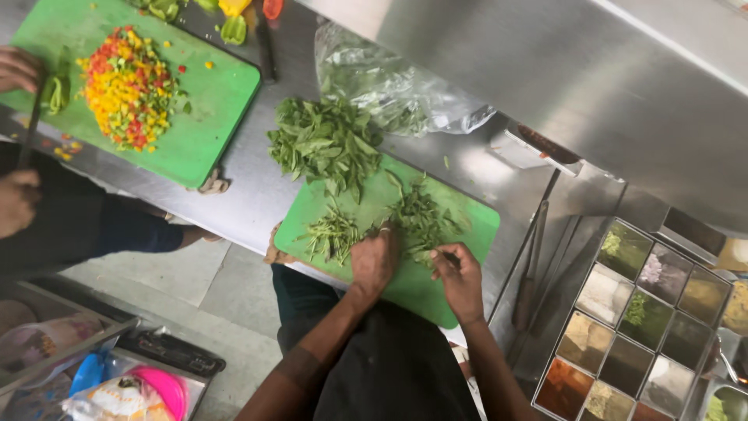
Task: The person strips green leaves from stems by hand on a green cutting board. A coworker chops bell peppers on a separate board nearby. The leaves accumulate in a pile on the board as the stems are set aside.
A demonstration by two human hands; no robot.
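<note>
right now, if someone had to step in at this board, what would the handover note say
Left hand: pressed flat on a bunch of leafy greens on the near green cutting board, holding it in place.
Right hand: closed around a knife handle; the blade is hidden among the greens.
Done: a small pile of stripped stems lies at the board's left side.
Left: a large heap of whole leaves sits at the board's far edge, uncut, with more greens in the clear plastic bag behind it.
Nearby: another person works at a second green board with diced peppers.
</note>
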